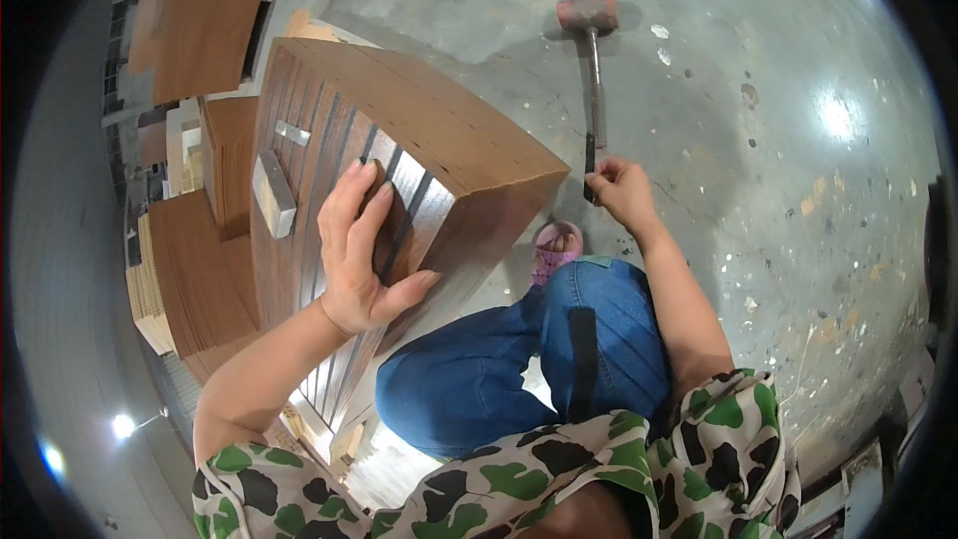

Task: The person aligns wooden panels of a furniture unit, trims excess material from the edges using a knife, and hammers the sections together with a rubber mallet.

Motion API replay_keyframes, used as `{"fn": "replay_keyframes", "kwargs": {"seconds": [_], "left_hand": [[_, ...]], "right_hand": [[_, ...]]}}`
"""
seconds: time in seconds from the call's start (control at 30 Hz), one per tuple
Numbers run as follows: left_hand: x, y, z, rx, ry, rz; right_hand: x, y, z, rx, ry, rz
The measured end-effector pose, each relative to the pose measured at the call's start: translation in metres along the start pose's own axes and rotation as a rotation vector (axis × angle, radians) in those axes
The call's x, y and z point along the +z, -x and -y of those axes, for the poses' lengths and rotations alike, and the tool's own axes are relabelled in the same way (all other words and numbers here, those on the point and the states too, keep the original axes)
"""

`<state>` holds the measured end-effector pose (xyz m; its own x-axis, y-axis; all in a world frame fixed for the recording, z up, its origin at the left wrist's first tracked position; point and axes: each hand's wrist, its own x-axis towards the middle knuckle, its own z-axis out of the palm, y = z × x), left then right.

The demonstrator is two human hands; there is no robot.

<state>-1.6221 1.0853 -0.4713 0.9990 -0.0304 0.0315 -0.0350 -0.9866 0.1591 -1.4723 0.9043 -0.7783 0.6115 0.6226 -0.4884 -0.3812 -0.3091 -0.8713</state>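
Observation:
My left hand [359, 250] lies flat on the top edge of a stack of brown wooden panels [399, 140] standing upright, fingers spread over the grooves between the boards. My right hand [621, 190] reaches down to the concrete floor and closes on the black grip end of a hammer [593, 70]. The hammer lies on the floor with its reddish head pointing away from me. A small grey metal block [273, 192] sits on the face of the panels, left of my left hand.
My knees in blue jeans [519, 359] and a pink shoe [555, 245] are below the panels. More brown boards [205, 10] are stacked at the upper left. The grey concrete floor [798, 190] is speckled with paint spots.

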Motion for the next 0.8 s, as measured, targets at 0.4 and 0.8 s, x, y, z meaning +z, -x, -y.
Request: {"fn": "replay_keyframes", "kwargs": {"seconds": [0.4,0.8], "left_hand": [[-0.006,0.010,0.002,-0.019,-0.014,0.016],[-0.008,0.014,0.001,-0.046,-0.012,-0.013]], "right_hand": [[0.025,0.068,0.094,-0.071,-0.392,-0.033],[0.032,0.118,0.164,-0.320,-0.107,-0.061]]}}
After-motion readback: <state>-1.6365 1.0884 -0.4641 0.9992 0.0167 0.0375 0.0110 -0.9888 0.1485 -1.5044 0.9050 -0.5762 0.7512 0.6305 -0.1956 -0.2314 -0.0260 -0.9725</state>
